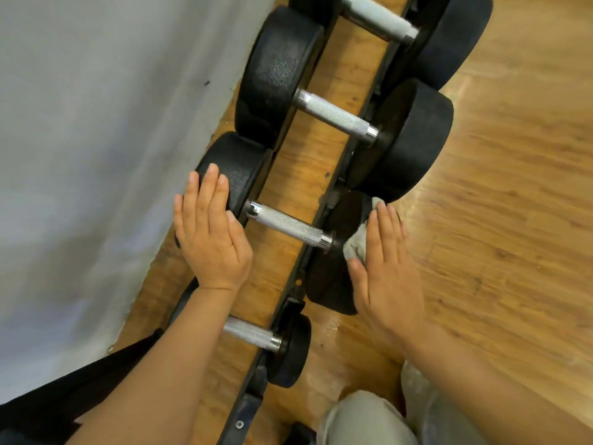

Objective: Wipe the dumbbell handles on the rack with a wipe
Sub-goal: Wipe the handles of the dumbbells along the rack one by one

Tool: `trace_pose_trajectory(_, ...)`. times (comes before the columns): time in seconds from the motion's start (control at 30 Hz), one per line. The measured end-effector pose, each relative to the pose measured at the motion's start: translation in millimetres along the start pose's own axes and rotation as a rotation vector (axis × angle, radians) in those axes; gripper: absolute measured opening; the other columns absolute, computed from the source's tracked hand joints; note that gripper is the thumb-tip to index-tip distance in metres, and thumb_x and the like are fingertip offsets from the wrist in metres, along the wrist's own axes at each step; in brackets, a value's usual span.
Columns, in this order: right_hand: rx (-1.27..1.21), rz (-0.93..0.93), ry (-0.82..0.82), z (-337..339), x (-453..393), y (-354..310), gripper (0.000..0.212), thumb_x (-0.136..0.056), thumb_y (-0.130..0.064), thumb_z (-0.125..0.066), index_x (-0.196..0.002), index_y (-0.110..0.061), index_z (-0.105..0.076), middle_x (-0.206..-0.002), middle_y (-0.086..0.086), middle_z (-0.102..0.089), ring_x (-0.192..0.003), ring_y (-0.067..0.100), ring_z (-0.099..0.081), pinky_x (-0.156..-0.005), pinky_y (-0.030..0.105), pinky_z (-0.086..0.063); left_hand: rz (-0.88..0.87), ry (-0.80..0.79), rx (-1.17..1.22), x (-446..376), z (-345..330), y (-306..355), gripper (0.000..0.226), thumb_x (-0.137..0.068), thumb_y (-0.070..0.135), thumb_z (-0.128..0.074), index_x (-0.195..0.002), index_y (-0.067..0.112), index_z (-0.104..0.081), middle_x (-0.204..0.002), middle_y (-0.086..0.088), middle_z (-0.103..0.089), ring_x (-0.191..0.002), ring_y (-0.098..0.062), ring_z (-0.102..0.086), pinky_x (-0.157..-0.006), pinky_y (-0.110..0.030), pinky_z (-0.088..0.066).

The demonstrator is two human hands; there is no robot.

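Observation:
Several black dumbbells lie across a low black rack beside the wall. The middle dumbbell has a knurled steel handle, bare between my hands. My left hand lies flat with straight fingers on that dumbbell's far head. My right hand presses a crumpled grey wipe flat against its near head. The wipe sits under my palm and fingers, just right of the handle's end. A smaller dumbbell handle is closer to me, and a larger one is farther along the rack.
A grey wall runs along the left behind the rack. Wooden floor spreads to the right and shows under the rack. My knee in grey trousers is at the bottom. Another dumbbell handle shows at the top.

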State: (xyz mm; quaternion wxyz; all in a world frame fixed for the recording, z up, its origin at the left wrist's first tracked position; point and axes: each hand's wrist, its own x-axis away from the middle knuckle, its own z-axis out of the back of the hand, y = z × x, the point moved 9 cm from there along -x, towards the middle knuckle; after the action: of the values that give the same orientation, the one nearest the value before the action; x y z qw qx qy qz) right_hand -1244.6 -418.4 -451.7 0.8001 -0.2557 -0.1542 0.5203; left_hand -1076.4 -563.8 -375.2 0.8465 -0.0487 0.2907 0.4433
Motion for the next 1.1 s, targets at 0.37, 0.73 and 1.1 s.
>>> trace_pose_trajectory(0.37, 0.049, 0.304, 0.135, -5.5, 49.2, -5.1, 0.055, -0.098, -0.018, -0.037, -0.146, 0.009, -0.03, -0.157, 0.024, -0.02, -0.148, 0.035, -0.015, -0.118, 0.056, -0.018, -0.05, 0.185, 0.022, 1.1, 5.7, 1.4, 0.042, -0.098, 0.005, -0.038, -0.137, 0.002, -0.055, -0.145, -0.01, -0.052, -0.141, -0.03, -0.038, -0.123, -0.035, -0.012)
trace_pose_trajectory(0.73, 0.134, 0.121, 0.085, 3.9, -22.3, -5.0, 0.075, -0.098, -0.053, -0.017, -0.152, -0.001, -0.023, -0.158, 0.015, -0.026, -0.148, 0.023, -0.018, -0.12, 0.029, -0.001, -0.094, 0.278, 0.017, 3.1, 7.4, -1.5, 0.041, -0.099, 0.009, -0.04, -0.136, 0.006, -0.057, -0.144, -0.007, -0.054, -0.142, -0.025, -0.039, -0.123, -0.03, -0.013)
trace_pose_trajectory(1.1, 0.259, 0.131, 0.111, -7.6, 1.9, -15.6, 0.08, -0.1, -0.054, -0.011, -0.148, 0.008, -0.026, -0.155, 0.025, -0.027, -0.147, 0.034, -0.019, -0.121, 0.043, -0.013, -0.078, 0.301, 0.025, 3.5, 9.8, 0.6, 0.041, -0.1, 0.013, -0.039, -0.134, 0.007, -0.059, -0.143, -0.007, -0.055, -0.14, -0.024, -0.041, -0.122, -0.032, -0.016)
